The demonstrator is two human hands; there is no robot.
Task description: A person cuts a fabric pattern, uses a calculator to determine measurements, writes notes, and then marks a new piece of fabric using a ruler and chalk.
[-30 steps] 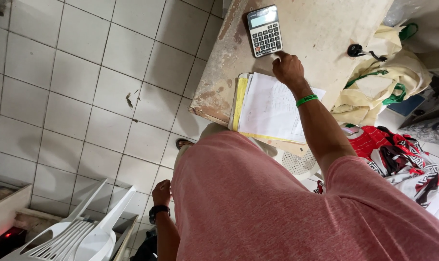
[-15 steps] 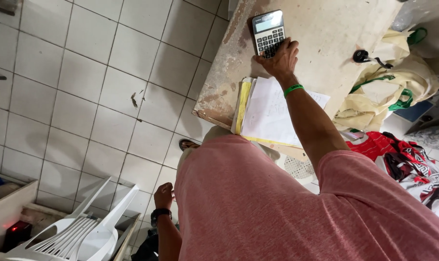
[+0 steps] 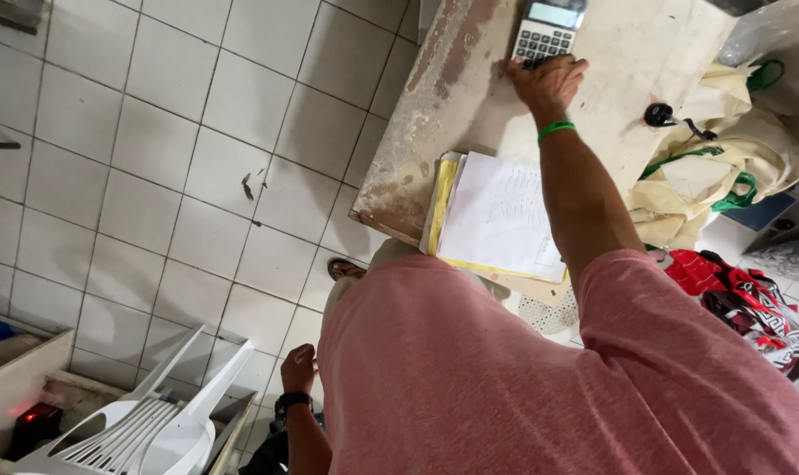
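Right hand (image 3: 547,84): reached far out over the surface (image 3: 470,79), palm down, fingers loosely spread and resting on the lower keys of the calculator (image 3: 547,31); nothing pinched or gripped. Green wristband (image 3: 556,130) at the wrist.

Left hand (image 3: 299,368): hangs low at the person's side, near the floor, a dark watch (image 3: 289,401) on the wrist; fingers curled inward, holding nothing that can be seen. Well apart from the calculator, so the right hand is by far the nearer.

Calculator: grey, with a pale display at its far end; lies at the far edge of the worn, stained surface, touching the right fingertips and just beyond them. Its long axis runs near-to-far, roughly in line with the right forearm.

Stack of papers (image 3: 496,215): white handwritten sheet over yellow ones, on the near edge of the surface, just left of the right forearm.

Cream cloth bag with green handles (image 3: 707,176): right of the arm, slumped at the surface's right side. Small black object (image 3: 659,114) beside it; kind unclear.

Red, white and black garment (image 3: 751,299): near right, below the bag.

White plastic chair (image 3: 144,413): near left, on the tiled floor (image 3: 153,176).
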